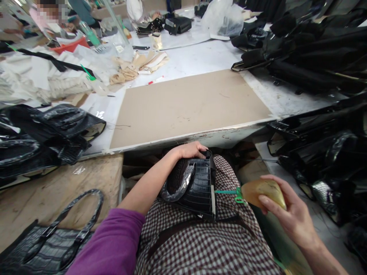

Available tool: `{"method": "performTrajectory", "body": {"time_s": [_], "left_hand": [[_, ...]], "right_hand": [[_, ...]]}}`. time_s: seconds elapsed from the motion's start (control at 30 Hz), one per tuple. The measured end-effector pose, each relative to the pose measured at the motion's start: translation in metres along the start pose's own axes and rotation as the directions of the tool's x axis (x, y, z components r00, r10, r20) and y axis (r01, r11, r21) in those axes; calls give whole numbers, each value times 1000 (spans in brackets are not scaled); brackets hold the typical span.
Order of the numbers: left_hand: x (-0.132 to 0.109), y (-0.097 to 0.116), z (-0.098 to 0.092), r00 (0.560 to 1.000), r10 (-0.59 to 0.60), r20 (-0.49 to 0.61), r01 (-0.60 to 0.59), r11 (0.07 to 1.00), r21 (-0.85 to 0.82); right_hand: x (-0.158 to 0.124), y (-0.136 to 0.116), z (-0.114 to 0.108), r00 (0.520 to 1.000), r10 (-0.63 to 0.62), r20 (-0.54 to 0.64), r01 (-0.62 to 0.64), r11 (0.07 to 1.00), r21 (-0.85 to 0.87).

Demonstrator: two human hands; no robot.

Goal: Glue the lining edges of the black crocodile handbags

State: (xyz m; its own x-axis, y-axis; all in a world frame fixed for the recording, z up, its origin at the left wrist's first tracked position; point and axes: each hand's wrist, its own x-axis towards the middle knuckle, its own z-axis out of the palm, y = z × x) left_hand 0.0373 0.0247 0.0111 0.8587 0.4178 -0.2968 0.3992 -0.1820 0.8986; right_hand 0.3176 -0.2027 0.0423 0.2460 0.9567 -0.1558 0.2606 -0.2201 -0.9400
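Item: black handbag, crocodile-embossed, lying tilted on the person's lap across a checked garment, one handle wrapped in clear film. The left hand, coming out of a purple sleeve, is gripping the handbag's upper edge, fingers curling over its far end. The right hand is closing around a tan squeeze bottle, holding it level; the bottle's green nozzle is pointing left and meeting the handbag's pale side edge. Just ahead of the lap, the bench is carrying a bare brown cardboard sheet lying flat by its near edge. Beyond the sheet, a red-and-white pen and a heap of tan cut pieces are lying on the white surface, with a clear plastic sack farther back. A stack of glossy black bags is filling the right end of the bench, and more black bags are piling up at the left. Lower left, a wooden board is bearing another embossed black bag with two handles. At the far left corner another person is sitting, too blurred to tell more.
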Motion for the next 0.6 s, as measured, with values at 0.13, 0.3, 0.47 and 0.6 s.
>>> {"method": "performTrajectory", "body": {"time_s": [0.13,0.3,0.47,0.6], "left_hand": [[0,0,0,1000,1,0,-1,1000,-4],[0,-3,1,1000,-10,-12,9,1000,-7],[1,-3,1,1000,-18,-13,18,1000,-1],[2,0,1,1000,-25,-13,25,1000,8]], "right_hand": [[7,-5,6,995,-98,-27,98,995,-17],[8,-2,4,992,-129,8,129,991,-35],[2,3,-5,988,-72,133,77,997,-31],[-3,6,-11,975,-28,223,38,998,-42]]}}
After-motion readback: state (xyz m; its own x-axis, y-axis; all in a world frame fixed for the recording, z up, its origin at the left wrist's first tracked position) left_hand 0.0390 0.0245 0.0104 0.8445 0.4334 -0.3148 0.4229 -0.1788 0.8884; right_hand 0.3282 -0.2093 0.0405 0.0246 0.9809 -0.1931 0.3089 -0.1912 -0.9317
